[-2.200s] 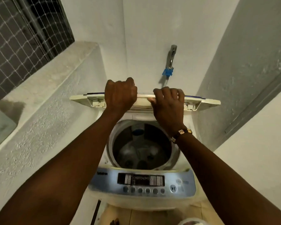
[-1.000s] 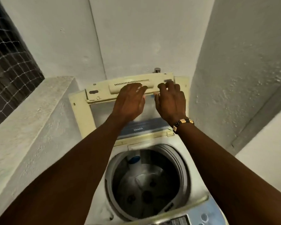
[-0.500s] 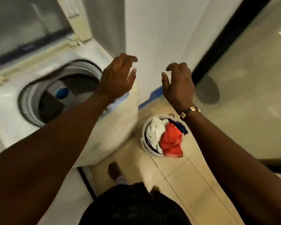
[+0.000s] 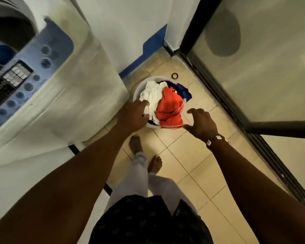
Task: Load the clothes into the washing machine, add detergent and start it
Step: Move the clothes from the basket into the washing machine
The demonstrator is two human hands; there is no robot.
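A white round laundry basket (image 4: 137,88) stands on the tiled floor beside the washing machine (image 4: 74,95). It holds a white garment (image 4: 152,95), a red garment (image 4: 170,110) and a blue one (image 4: 183,90). My left hand (image 4: 134,115) hovers over the basket's left rim, fingers loosely bent, holding nothing. My right hand (image 4: 202,124) is spread just right of the red garment, empty. The machine's drum opening (image 4: 5,32) shows at top left, its lid out of view. The blue control panel (image 4: 25,81) faces me.
A dark-framed glass sliding door (image 4: 253,67) runs along the right. A small dark ring (image 4: 174,75) lies on the floor behind the basket. My bare feet (image 4: 136,143) stand on the beige tiles just in front of the basket.
Both hands left the raised lid. My view swung right and down to the floor, and the hands dropped toward the laundry basket.
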